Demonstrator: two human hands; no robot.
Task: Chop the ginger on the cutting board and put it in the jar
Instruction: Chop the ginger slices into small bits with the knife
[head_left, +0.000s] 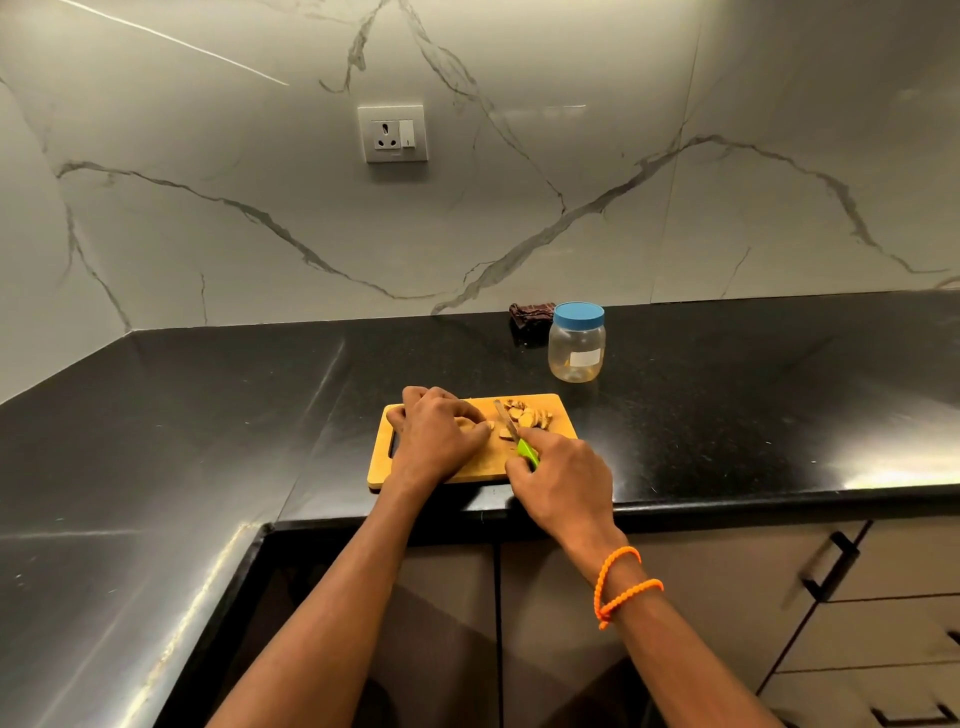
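While the left hand (436, 441) curls its fingers (470, 415) over the uncut ginger piece (488, 427) and the right hand (563, 480) wraps its fingers round the green handle of the one knife (511, 428), the blade stands among the ginger slices (527, 415) on the single cutting board (467, 467). Ginger is likely light, firm and knobbly, apt to roll or slip once cut, so it is best pinned low with fingertips tucked back from the blade. One jar (576, 343), its blue lid on, stands on the bench (727, 389) beyond the board beside one dark cloth (530, 314); the slices overlap too much to count.
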